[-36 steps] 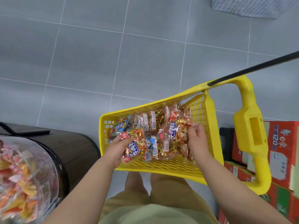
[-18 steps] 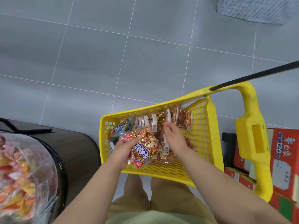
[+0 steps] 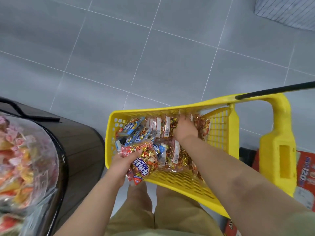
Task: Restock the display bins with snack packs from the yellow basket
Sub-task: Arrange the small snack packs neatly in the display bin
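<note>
Gathering stock: my left hand [image 3: 122, 165] gripped a red snack pack [image 3: 144, 166]; my right hand [image 3: 185, 129] dug into the yellow basket [image 3: 170, 109], grip hidden. Next, probably: carry packs to the display bin [image 3: 25, 159].

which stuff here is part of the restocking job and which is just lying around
Part of the job:
yellow basket
snack packs inside it
red snack pack gripped by the left hand
right hand in among the packs
clear display bin at left

Just lying about:
red cartons at right
grey striped mat on the floor
</note>
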`<state>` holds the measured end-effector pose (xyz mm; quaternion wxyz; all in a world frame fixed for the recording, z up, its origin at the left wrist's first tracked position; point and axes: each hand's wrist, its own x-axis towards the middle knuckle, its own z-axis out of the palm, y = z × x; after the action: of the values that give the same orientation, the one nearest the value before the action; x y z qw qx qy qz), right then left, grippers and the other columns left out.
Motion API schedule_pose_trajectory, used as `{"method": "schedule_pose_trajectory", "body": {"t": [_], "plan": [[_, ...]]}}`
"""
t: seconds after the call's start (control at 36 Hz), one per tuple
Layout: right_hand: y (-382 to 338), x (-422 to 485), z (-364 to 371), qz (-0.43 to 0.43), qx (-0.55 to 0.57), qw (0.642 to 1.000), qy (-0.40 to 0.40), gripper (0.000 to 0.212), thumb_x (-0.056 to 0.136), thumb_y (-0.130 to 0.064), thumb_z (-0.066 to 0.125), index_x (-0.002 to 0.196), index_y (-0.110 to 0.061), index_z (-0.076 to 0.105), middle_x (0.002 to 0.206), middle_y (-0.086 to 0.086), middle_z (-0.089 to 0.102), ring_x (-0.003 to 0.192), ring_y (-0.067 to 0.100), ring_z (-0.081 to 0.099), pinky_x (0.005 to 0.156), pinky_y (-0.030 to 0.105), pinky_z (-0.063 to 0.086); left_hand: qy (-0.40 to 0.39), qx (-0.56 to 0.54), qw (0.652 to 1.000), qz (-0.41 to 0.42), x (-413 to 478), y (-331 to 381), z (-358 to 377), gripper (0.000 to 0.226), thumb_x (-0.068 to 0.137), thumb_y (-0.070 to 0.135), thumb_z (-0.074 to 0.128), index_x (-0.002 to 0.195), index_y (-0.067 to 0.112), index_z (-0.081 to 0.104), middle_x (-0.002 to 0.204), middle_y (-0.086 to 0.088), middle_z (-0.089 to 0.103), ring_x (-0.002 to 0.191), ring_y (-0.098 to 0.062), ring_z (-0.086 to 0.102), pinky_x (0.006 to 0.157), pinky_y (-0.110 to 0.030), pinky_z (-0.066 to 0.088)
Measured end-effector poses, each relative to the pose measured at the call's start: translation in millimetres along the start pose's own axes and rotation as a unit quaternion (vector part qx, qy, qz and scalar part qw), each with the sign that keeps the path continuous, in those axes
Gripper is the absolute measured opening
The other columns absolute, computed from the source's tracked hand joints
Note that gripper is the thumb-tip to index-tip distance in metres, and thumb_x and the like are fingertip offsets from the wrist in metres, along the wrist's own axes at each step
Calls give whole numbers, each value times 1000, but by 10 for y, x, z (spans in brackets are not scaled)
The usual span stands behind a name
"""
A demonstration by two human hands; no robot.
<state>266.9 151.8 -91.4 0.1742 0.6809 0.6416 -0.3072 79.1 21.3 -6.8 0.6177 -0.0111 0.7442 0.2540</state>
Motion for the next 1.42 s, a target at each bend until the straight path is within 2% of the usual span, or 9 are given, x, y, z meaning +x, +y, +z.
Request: {"method": "schedule_pose_trajectory", "body": {"t": [0.19, 0.25, 0.53, 0.61, 0.78, 0.94, 1.06, 1.19, 1.42], "plan": [[72, -46, -49, 91, -44, 984, -146, 26, 93, -11, 48, 115, -1, 59, 100, 10, 62, 90, 25, 60, 69, 31, 48, 19, -25, 999, 10, -60, -54, -49, 36, 78, 16, 77, 109, 3, 65, 93, -18, 74, 82, -32, 73, 69, -40, 60], [130, -104, -43, 102, -4, 985, -137, 24, 94, -10, 45, 111, -1, 60, 89, 9, 60, 80, 23, 59, 66, 30, 49, 19, -36, 999, 19, -100, -58, -72, 32, 79, 16, 77, 106, 4, 65, 91, -18, 74, 76, -30, 73, 53, -31, 57], [401, -745, -229, 30, 215, 976, -20, 21, 97, -10, 38, 113, -11, 51, 93, 9, 63, 63, 16, 55, 51, 28, 42, 12, -107, 993, 43, -277, -119, -381, 27, 80, 15, 76, 104, 8, 64, 85, -13, 76, 74, -27, 74, 56, -32, 58], [278, -975, -353, 52, 372, 926, -42, 16, 97, -14, 44, 111, -10, 52, 81, 9, 57, 64, 17, 58, 64, 39, 56, 10, -131, 990, 53, -353, -119, -537, 30, 80, 14, 75, 106, 7, 62, 87, -15, 75, 76, -30, 73, 60, -37, 59], [-358, -1406, -483, 67, 579, 804, -116, 9, 91, -3, 45, 89, -10, 50, 104, 10, 51, 102, 29, 59, 86, 45, 54, 3, -142, 986, 85, -586, -108, -1087, 32, 78, 14, 77, 106, 5, 63, 98, -22, 72, 89, -38, 71, 88, -57, 53], [-1238, -1988, -333, 22, 673, 710, -205, 40, 80, 13, 28, 108, -8, 47, 90, 13, 71, 77, 32, 70, 54, 36, 56, 10, -124, 982, 142, -894, -248, -1897, 39, 74, 22, 82, 105, 9, 62, 89, -16, 75, 90, -42, 67, 90, -65, 43], [-1886, -2376, -95, -17, 679, 682, -270, 44, 80, 10, 24, 115, -6, 46, 80, 9, 73, 68, 27, 72, 55, 33, 57, 17, -179, 967, 179, -1158, -400, -2459, 67, 47, 33, 88, 106, 17, 60, 89, -7, 76, 82, -28, 73, 68, -40, 57], [-2708, -2813, 292, -26, 644, 695, -318, 39, 81, 8, 26, 105, -9, 51, 80, 7, 70, 67, 21, 68, 50, 23, 53, 46, -262, 940, 212, -1388, -622, -3109, 74, 53, 32, 84, 119, 12, 59, 103, -13, 74, 94, -31, 71, 88, -50, 55], [-3724, -3493, 937, -147, 530, 806, -217, 23, 86, 2, 45, 93, -13, 61, 80, 0, 67, 68, 13, 61, 61, 24, 49, 126, -300, 918, 226, -1566, -985, -3877, 16, 80, 14, 76, 89, 14, 63, 69, 3, 74, 50, -4, 67, 38, -15, 46]]}}
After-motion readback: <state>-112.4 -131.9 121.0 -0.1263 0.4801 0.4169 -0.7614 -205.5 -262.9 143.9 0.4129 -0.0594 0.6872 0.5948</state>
